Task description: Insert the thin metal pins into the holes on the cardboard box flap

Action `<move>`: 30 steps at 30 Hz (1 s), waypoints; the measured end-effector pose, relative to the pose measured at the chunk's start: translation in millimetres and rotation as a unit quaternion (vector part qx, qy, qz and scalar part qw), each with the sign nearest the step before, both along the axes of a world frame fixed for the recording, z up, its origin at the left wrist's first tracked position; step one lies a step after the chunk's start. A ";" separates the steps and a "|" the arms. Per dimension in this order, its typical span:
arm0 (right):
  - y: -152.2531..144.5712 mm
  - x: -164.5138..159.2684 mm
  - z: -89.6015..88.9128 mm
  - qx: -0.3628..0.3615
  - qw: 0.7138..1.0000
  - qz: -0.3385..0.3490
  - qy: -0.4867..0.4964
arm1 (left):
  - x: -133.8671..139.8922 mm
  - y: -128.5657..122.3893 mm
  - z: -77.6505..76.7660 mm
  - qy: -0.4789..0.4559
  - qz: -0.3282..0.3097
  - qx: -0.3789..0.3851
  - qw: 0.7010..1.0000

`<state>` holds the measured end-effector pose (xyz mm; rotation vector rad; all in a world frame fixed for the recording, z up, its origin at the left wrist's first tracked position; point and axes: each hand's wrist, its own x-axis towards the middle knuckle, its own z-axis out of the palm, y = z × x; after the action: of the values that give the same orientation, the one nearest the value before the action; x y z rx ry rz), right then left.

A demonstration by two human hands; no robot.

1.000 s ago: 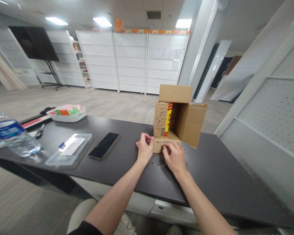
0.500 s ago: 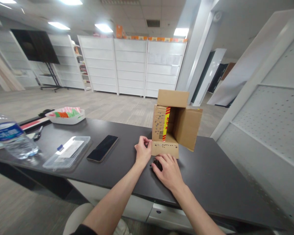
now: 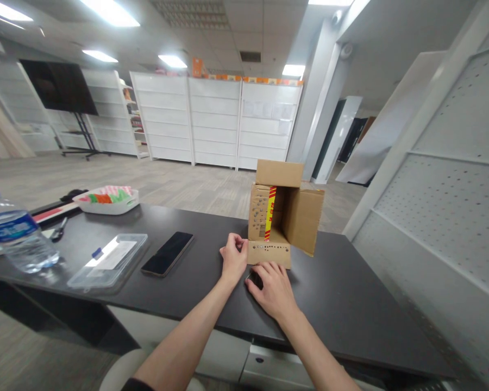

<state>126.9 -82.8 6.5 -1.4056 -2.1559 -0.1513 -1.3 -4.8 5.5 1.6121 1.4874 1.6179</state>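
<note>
An open cardboard box (image 3: 280, 220) stands on its side on the dark table, mouth toward me. Its lower front flap (image 3: 269, 256) has a row of small holes and a few metal dots. At the left edge of that flap, my left hand (image 3: 234, 257) is closed in a pinch; whatever is between its fingertips is hidden. My right hand (image 3: 272, 288) lies just in front of the flap, its fingers curved over a small dark object (image 3: 254, 279) on the tabletop. Most of that object is covered by the hand, so its kind is unclear.
Left of my hands lie a black phone (image 3: 168, 254) and a clear plastic case (image 3: 106, 262) with a paper inside. A water bottle (image 3: 18, 233), a penknife-like tool (image 3: 59, 230) and a white basket (image 3: 108, 206) are farther left. A perforated panel (image 3: 432, 217) borders the right.
The whole view has tilted up slightly, shifting the table and box a little down and left. Both hands keep nearly the same places by the flap.
</note>
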 end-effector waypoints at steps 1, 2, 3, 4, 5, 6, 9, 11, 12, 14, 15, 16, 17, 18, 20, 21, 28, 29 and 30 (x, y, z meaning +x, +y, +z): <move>-0.1 -0.1 0.5 -0.001 1.000 0.000 -0.002 | 0.0 0.0 -0.1 0.003 0.002 -0.001 1.000; -0.1 -0.3 1.0 -0.004 1.000 0.000 -0.006 | 0.0 0.0 -0.3 0.005 0.004 -0.004 1.000; -0.2 -0.4 1.4 -0.007 1.000 -0.001 -0.009 | 0.0 0.2 -0.6 0.005 0.006 -0.007 1.000; -0.3 -0.5 1.9 -0.012 1.000 -0.001 -0.012 | 0.0 0.4 -1.1 0.004 0.007 -0.010 1.000; -0.4 -0.6 2.3 -0.017 1.000 -0.001 -0.015 | 0.0 0.6 -1.6 0.000 0.007 -0.014 1.000; -0.5 -0.7 2.8 -0.023 1.000 -0.001 -0.016 | 0.0 0.8 -2.2 -0.004 0.007 -0.018 1.000; -1.1 -0.7 3.9 -0.034 0.999 -0.004 -0.014 | -0.3 1.2 -3.7 -0.009 0.001 -0.026 1.000; -1.4 -0.6 4.2 -0.037 0.999 -0.005 -0.012 | -1.3 1.1 -3.8 -0.004 0.001 -0.029 1.000; -1.5 -0.6 4.1 -0.038 0.999 -0.006 -0.011 | -2.3 1.0 -3.3 0.002 0.001 -0.031 1.000; -1.2 -0.4 3.4 -0.037 0.999 -0.005 -0.010 | -5.6 0.7 -1.1 0.022 0.000 -0.034 0.999; -1.0 -0.4 2.8 -0.036 0.999 -0.004 -0.009 | -7.9 0.7 0.4 0.035 0.000 -0.037 0.999; -0.7 -0.4 2.1 -0.034 0.999 -0.003 -0.008 | -10.7 0.9 2.1 0.048 0.001 -0.039 0.998; -0.3 -0.3 1.3 -0.033 0.999 -0.002 -0.007 | -13.8 1.3 3.9 0.061 0.003 -0.042 0.997; 0.0 -0.4 0.4 -0.031 1.000 -0.001 -0.005 | -17.0 2.1 5.4 0.075 0.006 -0.045 0.996; 0.4 -0.5 -1.0 -0.028 1.000 -0.001 -0.002 | -22.9 4.7 7.6 0.105 0.016 -0.051 0.993; 0.5 -0.6 -1.4 -0.026 1.000 -0.001 -0.001 | -25.3 6.4 8.2 0.122 0.025 -0.052 0.991; 0.3 -0.7 -1.8 -0.022 1.000 -0.002 0.005 | -29.1 16.4 6.8 0.309 0.026 -0.050 0.949; 0.3 -0.5 -1.9 -0.021 1.000 -0.002 0.006 | -28.6 16.9 6.7 0.333 0.024 -0.046 0.941; 0.4 -0.3 -2.1 -0.021 1.000 -0.002 0.006 | -28.2 17.2 6.7 0.353 0.022 -0.043 0.934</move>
<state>126.5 -82.5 4.5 -1.4315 -2.1576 -0.1002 -29.4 12.5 12.2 2.2542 1.8953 0.9943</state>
